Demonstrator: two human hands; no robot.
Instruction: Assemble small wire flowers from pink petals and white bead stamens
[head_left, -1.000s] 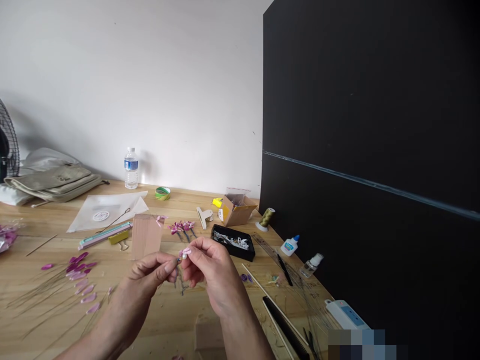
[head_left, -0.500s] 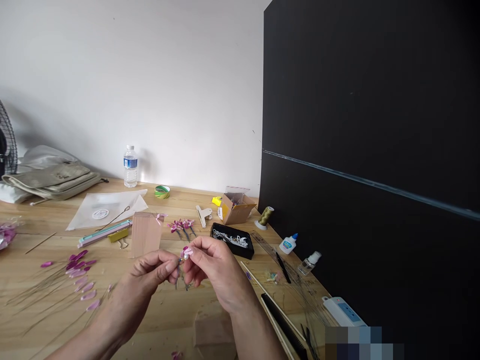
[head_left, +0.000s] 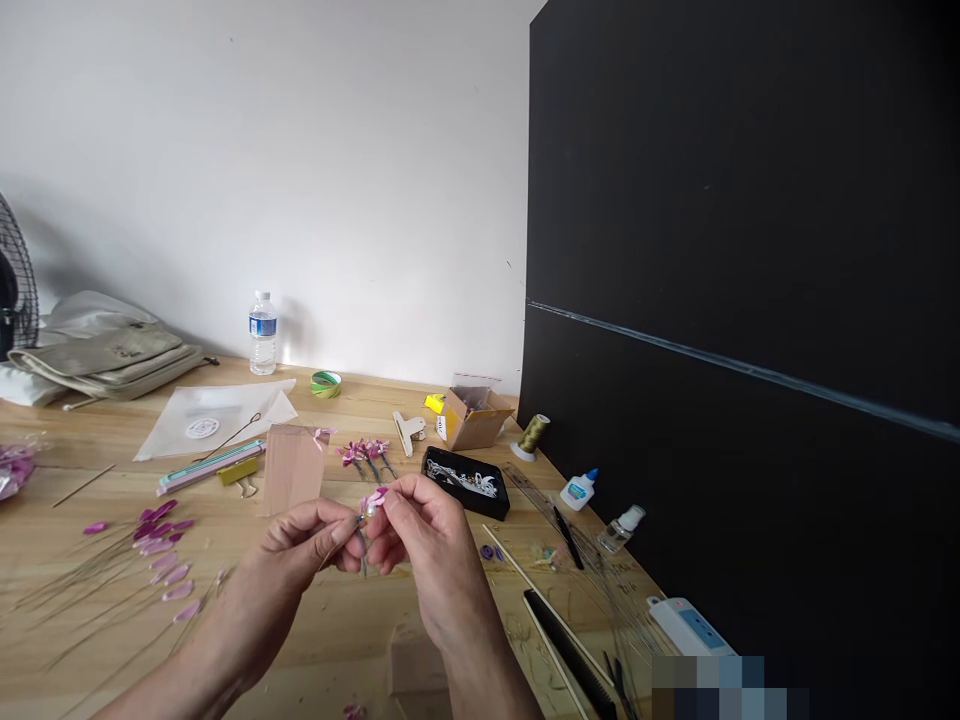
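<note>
Between both hands, above the wooden table, is a small pink and purple artificial flower (head_left: 372, 500) with a pearl-like bead at its centre. The thumb and forefinger of my left hand (head_left: 311, 545) pinch it low, where a dark wrapped stem hangs down. My right hand (head_left: 424, 525) closes its fingertips on the petals from the other side. Behind the hands lie several finished-looking purple flowers (head_left: 364, 452) with dark stems. To the left are loose petals on thin wires (head_left: 161, 545), ranging from deep magenta to pale pink.
Right of my hands are a black tray (head_left: 465, 482) of white and metal bits, a glue bottle (head_left: 578, 490), a spray bottle (head_left: 622, 528), a black comb (head_left: 566, 650) and a thread spool (head_left: 532, 436). A water bottle (head_left: 262, 335) stands near the wall.
My right fingers have shifted slightly on the petals, and the flower has turned a little between the hands. My right forearm has moved left, uncovering more of the table beside it.
</note>
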